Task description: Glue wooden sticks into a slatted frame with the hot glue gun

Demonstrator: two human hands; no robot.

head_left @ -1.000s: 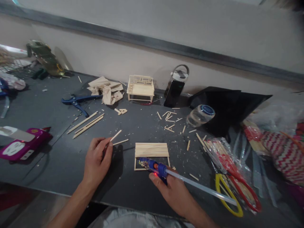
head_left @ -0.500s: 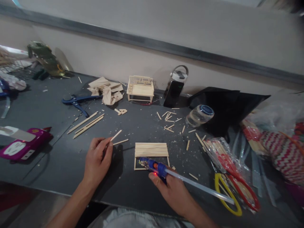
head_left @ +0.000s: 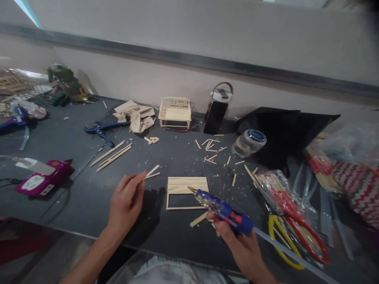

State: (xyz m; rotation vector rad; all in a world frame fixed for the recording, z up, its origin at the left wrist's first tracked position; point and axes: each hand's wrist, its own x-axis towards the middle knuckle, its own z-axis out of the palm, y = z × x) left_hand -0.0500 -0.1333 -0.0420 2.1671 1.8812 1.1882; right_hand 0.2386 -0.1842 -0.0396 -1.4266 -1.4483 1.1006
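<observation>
My left hand (head_left: 126,203) is closed, pinching a short wooden stick (head_left: 153,170) between thumb and fingertips. A second short stick (head_left: 153,175) shows just below it; I cannot tell whether it is held or lies on the table. My right hand (head_left: 241,246) grips a blue hot glue gun (head_left: 226,211), with a long clear glue stick (head_left: 291,252) sticking out of its back. The gun's nozzle is over the slatted part of a small wooden panel (head_left: 187,184), a rectangular frame with its far half covered in sticks. Short wooden pieces (head_left: 199,219) lie beside the panel, near my right hand.
Behind stand a miniature wooden bench (head_left: 176,113), a phone (head_left: 216,117) against a bottle, and a jar (head_left: 248,142). Blue cutters (head_left: 102,130), long sticks (head_left: 114,157) and a purple power strip (head_left: 44,177) lie left. Scissors (head_left: 308,240) and stick packets (head_left: 276,191) lie right.
My right hand has drawn the glue gun right and turned it, so its nozzle now points over the slats and the pieces beneath show. My left hand's stick has shifted slightly right.
</observation>
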